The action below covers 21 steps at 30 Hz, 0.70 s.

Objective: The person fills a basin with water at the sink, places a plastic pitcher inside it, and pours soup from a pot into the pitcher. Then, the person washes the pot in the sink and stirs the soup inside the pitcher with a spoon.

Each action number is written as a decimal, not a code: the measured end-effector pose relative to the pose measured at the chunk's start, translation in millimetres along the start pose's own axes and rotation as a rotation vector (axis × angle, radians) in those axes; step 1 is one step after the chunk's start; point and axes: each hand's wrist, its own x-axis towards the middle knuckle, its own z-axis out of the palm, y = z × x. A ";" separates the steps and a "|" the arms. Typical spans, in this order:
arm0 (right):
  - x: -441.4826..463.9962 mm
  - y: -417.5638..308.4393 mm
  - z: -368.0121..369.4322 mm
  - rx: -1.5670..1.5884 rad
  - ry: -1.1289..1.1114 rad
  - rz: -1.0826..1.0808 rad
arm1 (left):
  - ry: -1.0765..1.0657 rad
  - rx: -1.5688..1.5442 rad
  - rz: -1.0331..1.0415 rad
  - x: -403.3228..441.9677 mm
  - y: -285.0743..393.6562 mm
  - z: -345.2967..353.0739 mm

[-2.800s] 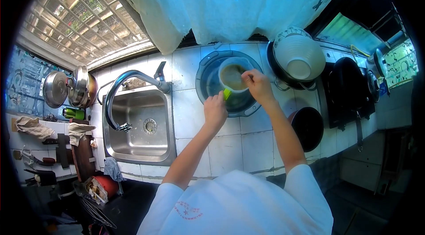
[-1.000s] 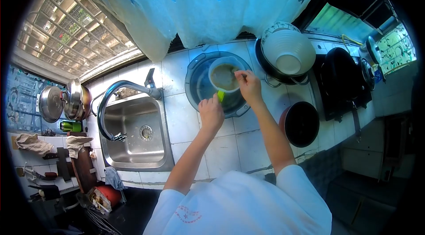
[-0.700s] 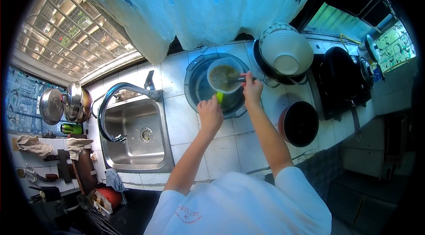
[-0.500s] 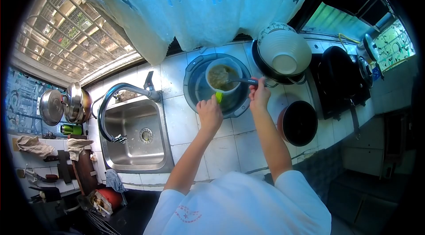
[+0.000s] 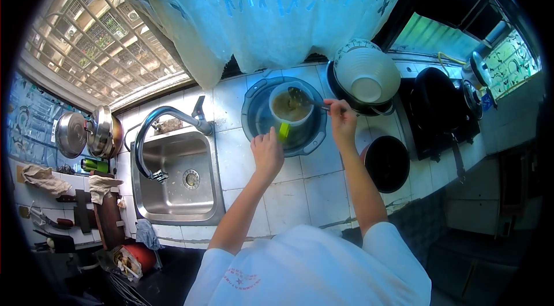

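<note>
A white pot (image 5: 293,119) with a green handle (image 5: 283,130) sits inside a grey-blue plastic basin (image 5: 251,124) on the tiled counter. Cloudy brownish liquid (image 5: 287,107) with pale bits fills part of it. My right hand (image 5: 341,114) is closed round the dark handle of a slotted spoon (image 5: 299,96), whose head is over the far right side of the pot's mouth. My left hand (image 5: 267,151) is at the basin's near-left rim, just left of the green handle; its index finger points forward and the handle shows uncovered beside it.
Left of the basin lies a steel sink (image 5: 173,176) with a curved faucet (image 5: 151,127). To the right are a white bowl (image 5: 367,75) stacked on dark cookware, a dark round pot (image 5: 388,164), and a stove (image 5: 438,115) bearing a black pan. A curtain (image 5: 265,17) hangs behind.
The slotted spoon's head has risen from the liquid and shows more. My left hand has shifted slightly left and down, away from the green handle. My right hand has moved slightly right.
</note>
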 end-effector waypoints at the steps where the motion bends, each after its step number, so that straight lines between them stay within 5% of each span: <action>1: 2.8 -4.9 0.2 -0.208 -0.154 -0.265 | 0.018 -0.013 0.007 -4.8 -0.4 -5.1; 8: 3.8 -0.6 11.9 -0.459 -0.619 -0.370 | 0.009 -0.011 -0.025 -48.6 -0.6 -38.3; 21: -12.9 -11.1 -5.8 -0.594 -0.594 -0.367 | 0.067 0.080 -0.159 -129.8 18.1 -58.7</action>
